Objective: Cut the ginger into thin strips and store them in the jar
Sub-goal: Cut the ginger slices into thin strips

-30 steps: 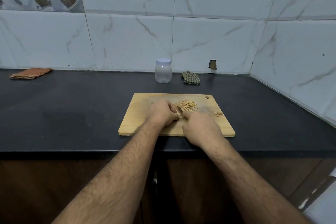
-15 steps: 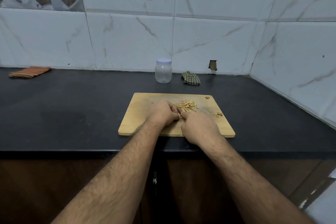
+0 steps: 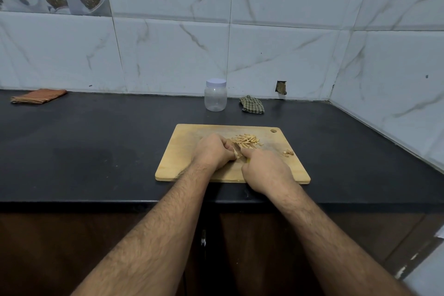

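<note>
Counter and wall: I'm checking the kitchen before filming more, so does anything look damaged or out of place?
Yes. A wall tile behind the counter has a small broken hole near the checked cloth. On the cutting board, a few ginger bits lie apart from the strip pile.

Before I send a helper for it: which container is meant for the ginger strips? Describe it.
Look along the black countertop to the marble-tiled back wall. Directly behind the wooden cutting board stands a small clear plastic jar with a white lid; the only upright thing there, beside a crumpled checked cloth.
</note>
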Action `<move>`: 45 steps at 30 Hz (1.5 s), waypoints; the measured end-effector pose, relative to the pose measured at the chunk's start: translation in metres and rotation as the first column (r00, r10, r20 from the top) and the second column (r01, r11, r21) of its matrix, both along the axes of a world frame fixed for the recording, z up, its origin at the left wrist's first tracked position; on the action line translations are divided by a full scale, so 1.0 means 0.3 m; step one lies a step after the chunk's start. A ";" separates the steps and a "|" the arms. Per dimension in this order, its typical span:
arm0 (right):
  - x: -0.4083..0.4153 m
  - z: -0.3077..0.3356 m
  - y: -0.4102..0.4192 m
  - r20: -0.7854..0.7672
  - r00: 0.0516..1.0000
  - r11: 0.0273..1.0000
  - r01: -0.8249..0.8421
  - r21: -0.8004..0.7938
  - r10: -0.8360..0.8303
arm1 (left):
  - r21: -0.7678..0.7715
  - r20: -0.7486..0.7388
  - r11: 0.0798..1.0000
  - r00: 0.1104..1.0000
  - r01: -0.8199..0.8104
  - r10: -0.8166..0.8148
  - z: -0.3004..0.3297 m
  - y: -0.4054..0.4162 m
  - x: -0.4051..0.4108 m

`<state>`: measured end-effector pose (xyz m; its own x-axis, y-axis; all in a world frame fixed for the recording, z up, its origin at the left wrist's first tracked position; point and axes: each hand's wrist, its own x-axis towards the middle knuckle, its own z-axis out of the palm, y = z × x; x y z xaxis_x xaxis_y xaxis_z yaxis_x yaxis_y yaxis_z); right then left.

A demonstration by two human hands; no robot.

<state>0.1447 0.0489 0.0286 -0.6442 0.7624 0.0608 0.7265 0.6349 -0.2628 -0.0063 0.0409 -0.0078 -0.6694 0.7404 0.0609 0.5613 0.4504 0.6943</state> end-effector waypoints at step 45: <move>0.055 -0.020 -0.021 -0.048 0.999 0.999 0.007 -0.054 -0.009 | -0.006 -0.113 0.999 0.993 -0.039 0.038 0.021 -0.029 0.039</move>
